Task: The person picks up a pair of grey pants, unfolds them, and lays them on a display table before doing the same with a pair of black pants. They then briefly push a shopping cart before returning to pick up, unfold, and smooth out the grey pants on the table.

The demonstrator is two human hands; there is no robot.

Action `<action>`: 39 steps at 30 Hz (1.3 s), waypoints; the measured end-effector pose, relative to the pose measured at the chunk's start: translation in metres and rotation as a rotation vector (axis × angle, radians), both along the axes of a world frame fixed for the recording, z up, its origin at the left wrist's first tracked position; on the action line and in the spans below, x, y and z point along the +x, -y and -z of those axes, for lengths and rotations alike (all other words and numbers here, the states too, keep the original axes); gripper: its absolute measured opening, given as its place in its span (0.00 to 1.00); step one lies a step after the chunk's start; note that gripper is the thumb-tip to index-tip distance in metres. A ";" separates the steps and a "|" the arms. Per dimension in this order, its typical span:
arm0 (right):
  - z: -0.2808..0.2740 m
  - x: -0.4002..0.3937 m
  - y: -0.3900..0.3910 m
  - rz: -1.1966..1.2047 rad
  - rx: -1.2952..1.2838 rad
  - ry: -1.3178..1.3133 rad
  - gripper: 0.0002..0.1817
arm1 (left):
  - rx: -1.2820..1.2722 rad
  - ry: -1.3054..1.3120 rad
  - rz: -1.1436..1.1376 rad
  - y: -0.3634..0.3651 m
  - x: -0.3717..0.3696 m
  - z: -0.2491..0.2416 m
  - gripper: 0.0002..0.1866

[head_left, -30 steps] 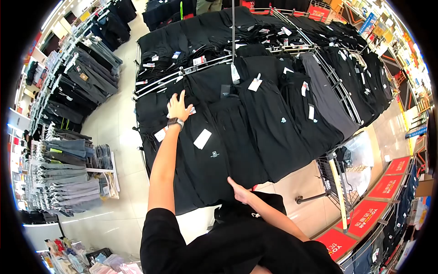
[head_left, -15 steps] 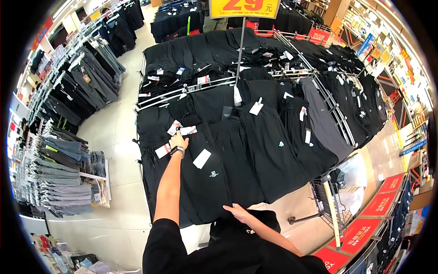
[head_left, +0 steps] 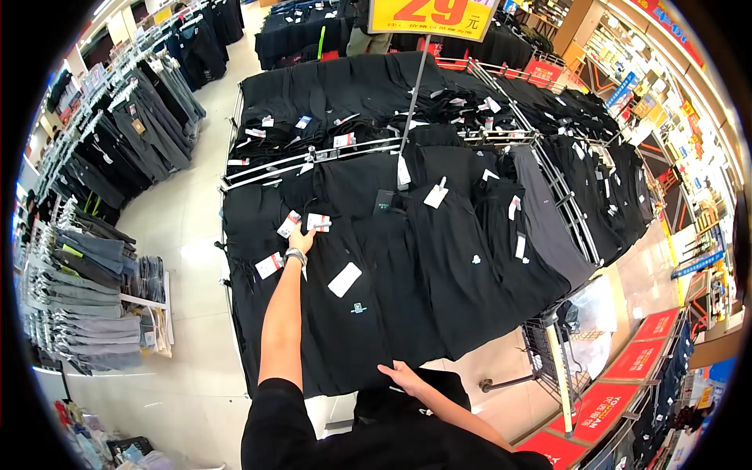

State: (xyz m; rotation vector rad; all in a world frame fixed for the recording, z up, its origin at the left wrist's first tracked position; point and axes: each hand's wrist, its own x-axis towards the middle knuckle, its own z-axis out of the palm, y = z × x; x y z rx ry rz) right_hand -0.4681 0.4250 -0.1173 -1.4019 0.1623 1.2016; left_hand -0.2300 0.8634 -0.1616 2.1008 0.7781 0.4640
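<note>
A pair of black trousers [head_left: 345, 345] with a small pale logo and a white tag [head_left: 345, 280] lies spread on top of the display. At its waist end, my left hand [head_left: 298, 240] is closed on the cloth between two red-and-white price tags, one of them a price tag [head_left: 319, 222] just right of the fingertips. My left fingers are partly hidden by the hand. Near the front, my right hand [head_left: 403, 377] pinches the lower edge of the same trousers between thumb and fingers. More black trousers [head_left: 407, 274] lie flat alongside.
Metal rails [head_left: 345, 157] divide the display, and a yellow price sign [head_left: 431, 17] rises from it on a pole. Grey trousers [head_left: 548, 219] lie to the right. A shopping cart [head_left: 558, 368] stands at front right. Hanging racks of trousers [head_left: 149, 117] line the left aisle.
The view has shifted slightly, so the display sits a little lower and further left. Both hands keep their places on the trousers. Someone's legs now show behind the display.
</note>
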 end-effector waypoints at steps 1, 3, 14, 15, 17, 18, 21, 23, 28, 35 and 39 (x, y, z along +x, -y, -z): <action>0.001 0.002 0.001 -0.012 -0.007 0.036 0.21 | 0.117 0.127 0.046 -0.011 0.008 0.015 0.28; -0.036 0.009 -0.004 0.048 0.065 0.035 0.21 | -0.008 0.196 0.150 0.006 -0.005 -0.079 0.25; -0.003 0.039 -0.012 0.063 -0.030 0.361 0.25 | 0.098 0.145 -0.003 0.005 -0.025 -0.078 0.51; 0.007 0.037 -0.010 0.008 -0.128 0.452 0.26 | 0.172 0.137 0.011 0.025 -0.042 -0.082 0.50; -0.012 0.039 -0.011 0.067 -0.073 0.326 0.27 | 0.222 0.197 0.029 0.068 -0.084 -0.079 0.42; -0.009 0.038 -0.010 0.080 -0.104 0.341 0.28 | 0.286 0.216 0.032 0.092 -0.109 -0.079 0.40; -0.021 0.040 -0.009 0.102 -0.118 0.326 0.29 | 0.181 0.128 -0.010 0.147 -0.198 -0.077 0.36; -0.025 0.039 -0.012 0.109 -0.122 0.317 0.31 | 0.163 -0.043 -0.155 0.172 -0.260 -0.066 0.36; -0.007 0.042 -0.010 0.070 -0.135 0.358 0.31 | -0.065 -0.338 -0.212 0.203 -0.338 -0.073 0.34; -0.017 0.051 -0.012 0.031 -0.042 0.283 0.19 | -0.109 -0.504 0.020 0.214 -0.310 -0.080 0.29; -0.018 0.052 -0.013 0.049 0.008 0.253 0.11 | -0.127 -0.319 0.026 0.227 -0.290 -0.064 0.26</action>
